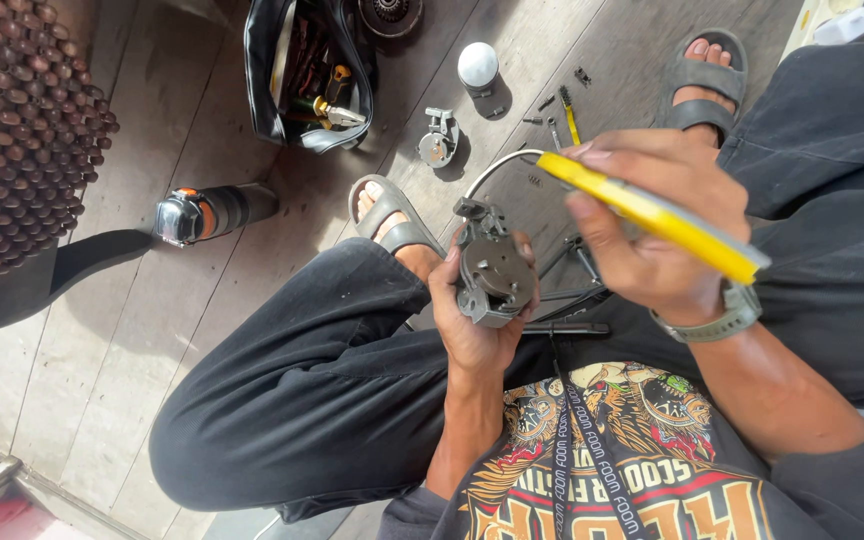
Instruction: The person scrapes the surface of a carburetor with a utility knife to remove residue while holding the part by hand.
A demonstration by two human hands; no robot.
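The grey metal part (493,272) sat upright in the left hand (477,320), fingers wrapped around it, above the lap. The right hand (652,230) gripped a yellow tool (652,215), its long axis slanting down-right. The open black bag (302,70) on the wooden floor (152,330) held tools; bare floor lay at the left.

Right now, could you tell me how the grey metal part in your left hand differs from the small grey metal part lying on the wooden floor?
The grey metal part in the left hand is held up above the lap, gripped by the left hand; the small grey metal part on the floor lies untouched beside the black tool bag. The held one looks larger, though it is nearer the camera. Both are grey metal mechanical pieces.
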